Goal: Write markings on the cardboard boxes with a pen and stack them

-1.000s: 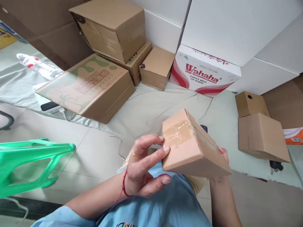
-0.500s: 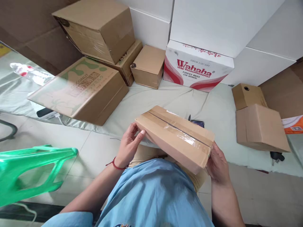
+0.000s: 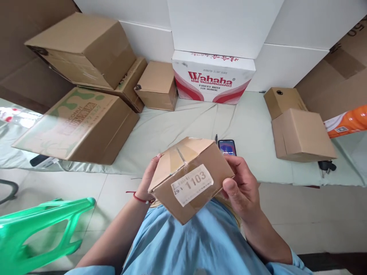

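Note:
A taped brown cardboard box (image 3: pixel 210 162) is held up between my two hands in front of my blue shirt. One end, bearing a white label (image 3: pixel 192 185) that reads 1103, is turned toward me. My left hand (image 3: pixel 149 173) grips the box's left side, its fingers partly hidden behind the cardboard. On the right, my right hand (image 3: pixel 243 187) has its thumb on the near edge and its fingers on the side. Beyond the box, a lit phone (image 3: pixel 227 146) and a dark pen (image 3: pixel 216 138) lie on the pale green cloth.
Several cardboard boxes (image 3: pixel 83 122) stand at the left. A white and red Wahaha box (image 3: pixel 212 78) leans by the wall. Two brown boxes (image 3: pixel 302 133) and black keys (image 3: pixel 327 166) are at the right. A green stool (image 3: pixel 48 229) stands lower left.
The held box has turned so its labelled end faces me. My right hand has shifted left and up, with its thumb now visible. The view has swung right, showing more of the phone.

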### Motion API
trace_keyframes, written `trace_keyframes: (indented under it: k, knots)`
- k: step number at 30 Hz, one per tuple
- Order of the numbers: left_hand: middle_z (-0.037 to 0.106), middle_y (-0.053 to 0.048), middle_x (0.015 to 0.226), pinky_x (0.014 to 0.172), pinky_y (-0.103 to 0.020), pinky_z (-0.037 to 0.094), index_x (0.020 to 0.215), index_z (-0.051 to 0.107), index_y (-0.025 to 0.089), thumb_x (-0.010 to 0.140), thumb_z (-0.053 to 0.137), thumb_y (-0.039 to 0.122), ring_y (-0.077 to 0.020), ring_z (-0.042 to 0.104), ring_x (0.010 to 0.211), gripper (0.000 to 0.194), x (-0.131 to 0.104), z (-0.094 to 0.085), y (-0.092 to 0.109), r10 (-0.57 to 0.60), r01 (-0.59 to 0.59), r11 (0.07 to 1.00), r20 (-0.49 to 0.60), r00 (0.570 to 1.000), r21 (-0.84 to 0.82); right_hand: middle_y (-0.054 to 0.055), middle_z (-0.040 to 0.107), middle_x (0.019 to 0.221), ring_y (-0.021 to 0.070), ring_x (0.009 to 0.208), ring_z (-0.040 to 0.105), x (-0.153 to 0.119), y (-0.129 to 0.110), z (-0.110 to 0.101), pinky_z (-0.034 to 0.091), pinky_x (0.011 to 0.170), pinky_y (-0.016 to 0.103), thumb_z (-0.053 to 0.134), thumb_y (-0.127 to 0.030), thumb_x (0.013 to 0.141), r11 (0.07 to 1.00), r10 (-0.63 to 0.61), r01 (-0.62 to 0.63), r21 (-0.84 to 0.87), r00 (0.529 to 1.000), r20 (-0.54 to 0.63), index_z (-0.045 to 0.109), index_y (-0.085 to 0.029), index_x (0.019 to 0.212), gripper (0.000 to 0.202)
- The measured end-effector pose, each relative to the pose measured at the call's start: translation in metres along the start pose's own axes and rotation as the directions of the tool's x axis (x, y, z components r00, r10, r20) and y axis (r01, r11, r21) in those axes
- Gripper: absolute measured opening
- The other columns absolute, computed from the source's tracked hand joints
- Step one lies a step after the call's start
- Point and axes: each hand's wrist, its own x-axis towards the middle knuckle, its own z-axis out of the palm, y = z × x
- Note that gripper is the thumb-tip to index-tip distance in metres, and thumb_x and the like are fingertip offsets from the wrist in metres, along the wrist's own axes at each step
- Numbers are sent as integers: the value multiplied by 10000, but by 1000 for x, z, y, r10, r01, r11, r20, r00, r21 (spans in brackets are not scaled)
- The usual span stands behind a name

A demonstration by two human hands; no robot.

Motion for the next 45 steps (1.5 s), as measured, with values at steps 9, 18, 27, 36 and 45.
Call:
trace_keyframes:
  k: [9,18,27,36,45]
  knots:
    - [748,-20,947,621,-249,602,1040,698,212,824,826,639,-164,681,757,495,0,10,-5,194,-179,971,-88,977,158,-86,533,616,73,410,392,12,15,-14,280,329,175,713,-721,943,991,118,-98,86,958,-263,626,-256,1050,485]
    - [594,17,809,580,-194,471,851,713,196,731,930,553,-113,533,692,434,-14,14,10,427,-387,853,-40,903,350,-66,610,578,65,414,428,21,38,-49,303,369,180,789,-772,836,981,182,-128,143,864,-470,603,-236,895,570]
    - [590,1,578,528,-266,371,742,753,209,913,760,630,-129,498,544,455,-28,6,44,697,-571,663,-122,707,484,-24,682,649,97,481,534,20,67,-51,386,417,202,767,-770,854,974,217,-222,42,867,-448,674,-224,975,568]
    - [657,-31,753,774,-335,489,1019,903,283,1002,654,588,-197,557,759,394,-45,-17,43,733,-617,543,37,680,570,-16,682,658,90,489,552,40,74,-38,403,391,178,886,-738,719,920,355,-390,-43,875,-329,640,-198,840,606]
    - [768,-79,1236,1223,-506,423,1130,885,362,1041,603,567,-336,590,1312,359,-56,-10,39,743,-693,325,280,608,644,-30,619,530,65,381,439,48,70,-50,278,335,174,906,-808,614,917,346,-399,-20,818,-459,594,-201,731,692]
